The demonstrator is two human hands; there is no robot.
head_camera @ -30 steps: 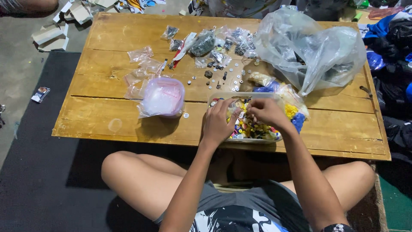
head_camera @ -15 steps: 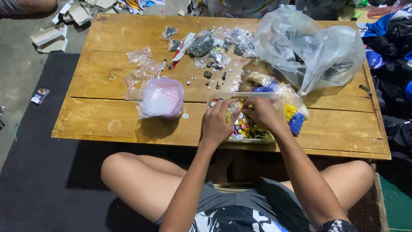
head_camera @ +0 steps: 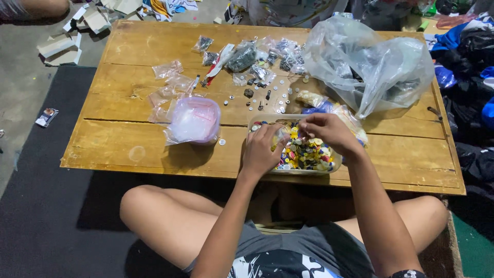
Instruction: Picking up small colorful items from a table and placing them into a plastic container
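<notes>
A clear tray (head_camera: 335, 166) full of small coloured buttons (head_camera: 304, 154) sits near the front edge of the low wooden table (head_camera: 128, 149). My left hand (head_camera: 261, 150) rests over the tray's left side, fingers curled among the buttons. My right hand (head_camera: 327, 131) hovers over the tray's back edge with fingertips pinched together; whether a button is between them cannot be made out. Both hands nearly meet above the tray.
A clear bag with a pinkish tint (head_camera: 194, 121) lies left of the tray. Small empty plastic bags (head_camera: 170, 85), loose buttons (head_camera: 257, 100) and filled packets (head_camera: 242, 55) are spread behind. A large crumpled clear plastic bag (head_camera: 375, 67) stands at the right. Cardboard scraps (head_camera: 62, 44) lie on the floor.
Both hands stay over the button tray with only small finger movements. The right hand has shifted slightly back and left.
</notes>
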